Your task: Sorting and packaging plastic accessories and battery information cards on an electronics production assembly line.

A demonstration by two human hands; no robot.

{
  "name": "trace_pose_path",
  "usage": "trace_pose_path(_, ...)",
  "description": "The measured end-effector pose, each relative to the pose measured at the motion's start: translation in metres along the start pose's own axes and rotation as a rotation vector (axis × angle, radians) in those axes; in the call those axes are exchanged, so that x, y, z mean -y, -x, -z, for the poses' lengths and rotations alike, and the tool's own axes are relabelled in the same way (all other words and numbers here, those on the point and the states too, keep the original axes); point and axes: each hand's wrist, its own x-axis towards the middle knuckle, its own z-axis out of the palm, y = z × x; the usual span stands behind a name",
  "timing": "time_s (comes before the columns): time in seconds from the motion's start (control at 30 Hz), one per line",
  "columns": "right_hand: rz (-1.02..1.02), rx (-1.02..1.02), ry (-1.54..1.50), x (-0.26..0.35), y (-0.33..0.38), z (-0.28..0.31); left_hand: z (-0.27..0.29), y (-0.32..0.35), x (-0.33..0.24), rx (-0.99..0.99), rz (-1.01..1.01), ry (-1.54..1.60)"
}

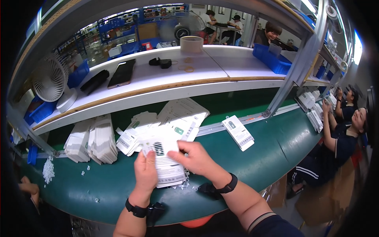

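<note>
A flat white printed packet (169,172) with a green mark is held upright between my two hands above the green work surface. My left hand (146,172) grips its left edge, thumb on the front. At the upper right edge, my right hand (194,157) pinches it between thumb and fingers. Whether it is one packet or a few together, I cannot tell. Behind it lies a loose pile of similar white packets (183,112). Small white plastic pieces (185,182) are scattered below the held packet, partly hidden by it.
Stacked white packets (103,138) stand at the left, near a heap of small white pieces (48,170). Another white packet (238,132) lies to the right. The shelf (158,81) above carries a phone (121,73), tape roll (192,43), fan (50,81) and blue bin (272,59). Co-workers (341,134) sit at right.
</note>
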Motion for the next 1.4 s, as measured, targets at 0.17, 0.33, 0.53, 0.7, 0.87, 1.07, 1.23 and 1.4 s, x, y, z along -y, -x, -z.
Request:
trace_pose_path(0.17,0.016,0.137,0.228,-0.003,0.003,-0.007,0.011,-0.008,0.0,0.022,0.066,0.193)
trace_pose_path(0.33,0.117,0.041,0.221,-0.001,0.004,-0.006,-0.007,-0.008,-0.016,-0.032,-0.09,0.207)
trace_pose_path(0.53,0.016,0.114,0.279,-0.006,0.002,0.0,0.002,-0.012,-0.018,0.002,-0.073,0.132)
trace_pose_path(0.7,-0.008,-0.063,0.029,0.002,0.002,-0.004,0.013,-0.013,-0.014,0.041,0.027,0.252)
trace_pose_path(0.87,0.057,-0.118,-0.152,-0.004,0.001,-0.001,0.009,-0.01,-0.012,0.081,0.097,0.3)
trace_pose_path(1.07,-0.062,-0.012,-0.268,0.004,0.0,0.004,0.011,-0.01,-0.011,0.105,0.099,0.325)
trace_pose_path(1.23,-0.117,0.08,-0.323,0.003,-0.001,0.01,0.009,-0.011,-0.011,0.134,0.113,0.344)
trace_pose_path(1.4,-0.135,0.124,-0.308,-0.009,-0.002,0.0,0.018,-0.011,-0.006,0.108,0.054,0.323)
